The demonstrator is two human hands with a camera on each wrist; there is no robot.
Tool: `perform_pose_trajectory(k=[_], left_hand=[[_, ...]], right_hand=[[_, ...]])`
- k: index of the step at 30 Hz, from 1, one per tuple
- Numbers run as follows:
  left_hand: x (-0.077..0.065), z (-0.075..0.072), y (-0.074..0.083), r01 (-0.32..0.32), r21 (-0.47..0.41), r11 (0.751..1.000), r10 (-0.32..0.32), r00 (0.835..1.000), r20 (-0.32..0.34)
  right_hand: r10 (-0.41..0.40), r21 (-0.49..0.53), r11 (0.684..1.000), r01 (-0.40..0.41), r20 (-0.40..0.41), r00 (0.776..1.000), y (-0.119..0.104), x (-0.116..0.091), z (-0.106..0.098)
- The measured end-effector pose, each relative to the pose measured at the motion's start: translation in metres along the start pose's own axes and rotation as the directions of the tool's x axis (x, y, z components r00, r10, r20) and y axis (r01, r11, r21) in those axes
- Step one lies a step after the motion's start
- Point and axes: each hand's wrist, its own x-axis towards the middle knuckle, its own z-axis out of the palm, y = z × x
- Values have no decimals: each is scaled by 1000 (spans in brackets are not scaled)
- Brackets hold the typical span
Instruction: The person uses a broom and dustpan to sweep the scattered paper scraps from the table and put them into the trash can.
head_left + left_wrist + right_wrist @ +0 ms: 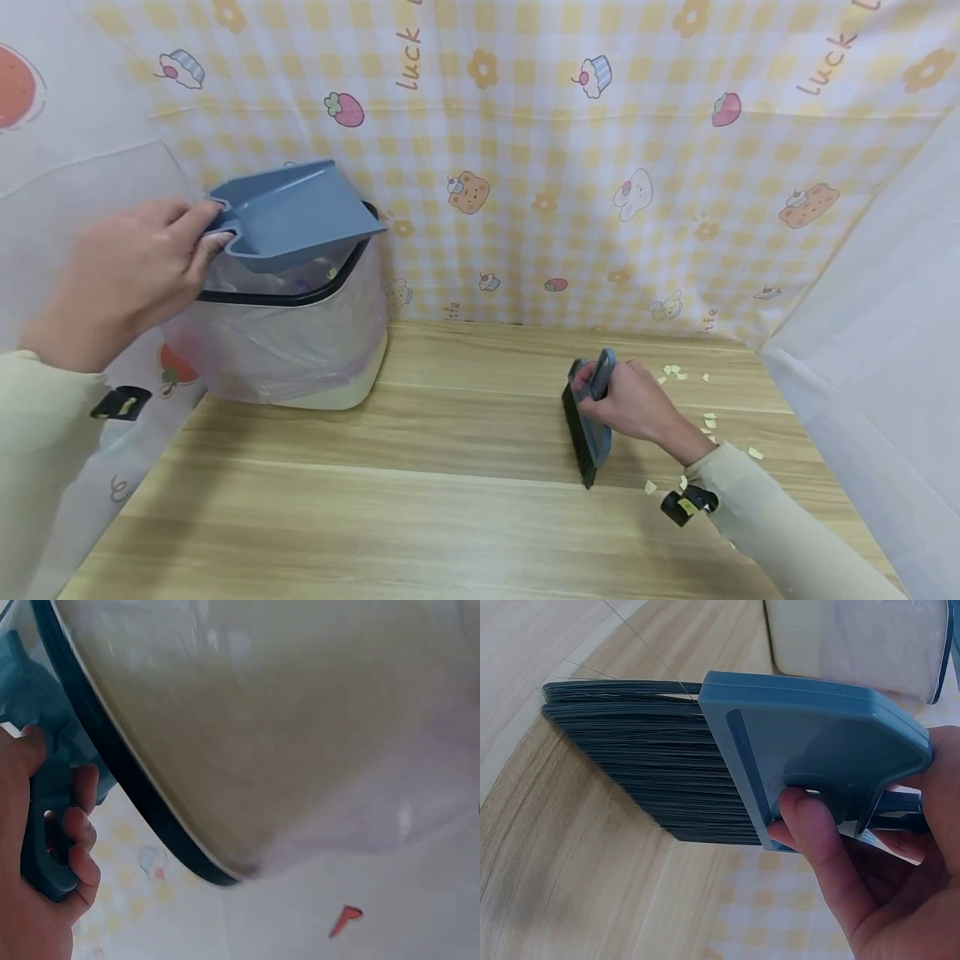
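In the head view my left hand (153,258) grips the handle of a blue dustpan (300,208), its tray tilted over the mouth of a lined trash bin (330,350). The left wrist view has my fingers curled round the dustpan's handle (49,847) beside the bin's dark rim (142,787). My right hand (633,400) holds a small blue hand brush (596,433) over the wooden tabletop, right of the bin. Its dark bristles (645,750) point away from my palm in the right wrist view. Inside the bin, a few scraps show beneath the pan.
Several pale yellow paper scraps (710,422) lie scattered on the wooden tabletop (420,517) around my right forearm. A checked curtain (517,167) hangs along the back, and a white sheet (877,350) closes off the right side.
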Motion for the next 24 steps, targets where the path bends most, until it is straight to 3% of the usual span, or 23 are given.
perform_pose_trajectory(k=[6, 10, 17, 21, 24], left_hand=[[8, 1, 21, -57, -61, 996, 59, 998, 32], [13, 4, 35, -126, -104, 986, 127, 992, -3], [19, 7, 65, -178, -153, 972, 177, 984, -17], [21, 12, 83, -237, -186, 953, 226, 971, -79], [22, 15, 95, -269, -213, 939, 256, 963, -86]], right_hand=[[1, -2, 1000, -1, -5, 1000, 0, 0, 0], [5, 2, 1000, -4, -8, 1000, 0, 0, 1], [2, 8, 1000, -2, -12, 1000, -1, 0, 1], [1, 8, 1000, -1, -14, 1000, -1, -1, 2], [5, 12, 1000, -5, -13, 1000, -1, -1, 1]])
